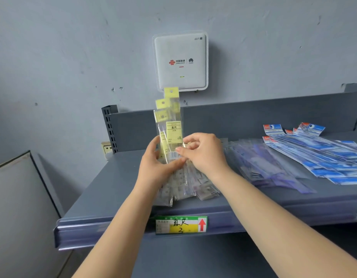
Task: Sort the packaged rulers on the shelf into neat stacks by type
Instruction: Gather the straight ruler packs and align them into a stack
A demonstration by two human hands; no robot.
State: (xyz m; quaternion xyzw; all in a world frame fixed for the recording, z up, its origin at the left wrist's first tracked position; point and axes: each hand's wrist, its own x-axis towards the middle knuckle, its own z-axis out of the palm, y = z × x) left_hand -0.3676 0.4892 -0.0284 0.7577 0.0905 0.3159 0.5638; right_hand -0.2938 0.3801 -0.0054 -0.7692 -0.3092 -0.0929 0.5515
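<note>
Both hands (180, 157) grip yellow-labelled rulers (170, 137) upright above the shelf (117, 189).

White wifi router (180, 61) on grey wall (63, 47); wall socket (106, 147) lower left.

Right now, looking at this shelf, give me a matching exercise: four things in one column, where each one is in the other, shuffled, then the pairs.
Things:
1. yellow-header rulers
2. blue-header rulers
3. price label
4. white router

Places:
A. on the shelf's front edge
B. on the wall above the shelf
C. held upright in both hands, left hand and right hand
D. lying fanned at the right of the shelf

Pairs: 1-C, 2-D, 3-A, 4-B
</note>
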